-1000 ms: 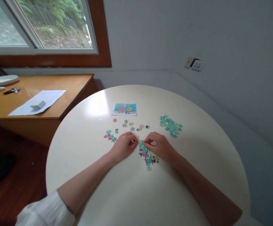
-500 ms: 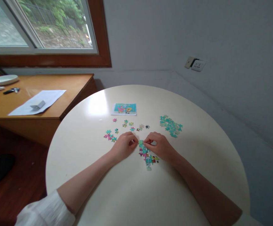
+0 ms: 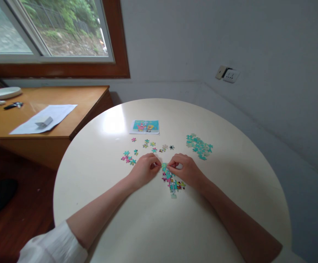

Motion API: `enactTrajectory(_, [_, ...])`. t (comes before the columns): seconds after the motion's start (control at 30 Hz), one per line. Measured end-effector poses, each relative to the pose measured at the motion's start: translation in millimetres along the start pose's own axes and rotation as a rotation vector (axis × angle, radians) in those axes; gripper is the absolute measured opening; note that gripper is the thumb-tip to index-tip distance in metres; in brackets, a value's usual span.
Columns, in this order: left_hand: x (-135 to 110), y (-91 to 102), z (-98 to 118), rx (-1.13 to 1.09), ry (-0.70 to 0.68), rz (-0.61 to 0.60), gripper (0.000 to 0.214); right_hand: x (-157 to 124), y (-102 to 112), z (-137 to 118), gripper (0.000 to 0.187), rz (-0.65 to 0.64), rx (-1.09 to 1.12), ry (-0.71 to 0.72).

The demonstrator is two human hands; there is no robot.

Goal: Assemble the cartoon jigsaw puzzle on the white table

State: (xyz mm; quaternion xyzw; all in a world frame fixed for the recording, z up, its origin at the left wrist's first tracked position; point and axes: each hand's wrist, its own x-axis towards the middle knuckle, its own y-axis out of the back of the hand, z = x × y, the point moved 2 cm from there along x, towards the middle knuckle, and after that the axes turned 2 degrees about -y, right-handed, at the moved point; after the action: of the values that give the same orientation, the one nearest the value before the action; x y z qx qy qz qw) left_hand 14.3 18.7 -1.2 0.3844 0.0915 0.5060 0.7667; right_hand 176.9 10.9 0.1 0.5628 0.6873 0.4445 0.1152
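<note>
A strip of joined puzzle pieces [image 3: 172,180] lies on the round cream table [image 3: 148,226]. My left hand [image 3: 145,168] rests with curled fingers at the strip's top left end, fingertips pinched against it. Facing it on the right, my right hand [image 3: 186,168] pinches a teal puzzle piece [image 3: 164,166] at the same top end. Loose pieces [image 3: 151,145] lie scattered just beyond my hands. To the left sits a small pink and teal cluster [image 3: 127,157]. A picture card [image 3: 145,126] lies further back.
A heap of teal pieces [image 3: 199,146] lies at the right. A wooden desk [image 3: 38,117] at the left carries a paper sheet [image 3: 44,118], a small box, a white plate [image 3: 2,92] and a dark tool. Wall sockets [image 3: 228,74] and a window are behind.
</note>
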Motion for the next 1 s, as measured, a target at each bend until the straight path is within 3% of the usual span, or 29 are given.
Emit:
enactTrajectory(0.1, [0,-0.3,0,-0.004,0.001,0.004,0.013,0,1,-1,0.013,0.018,-0.005,0.036])
enactTrajectory(0.3, [0,1.0,2,0.016,-0.006,0.017,0.013,0,13,-6,0.013,0.209,-0.02,0.049])
enactTrajectory(1.0, [-1,0.2,0,0.011,-0.001,0.016,0.011,-1,2,2,0.021,-0.041,-0.099,0.076])
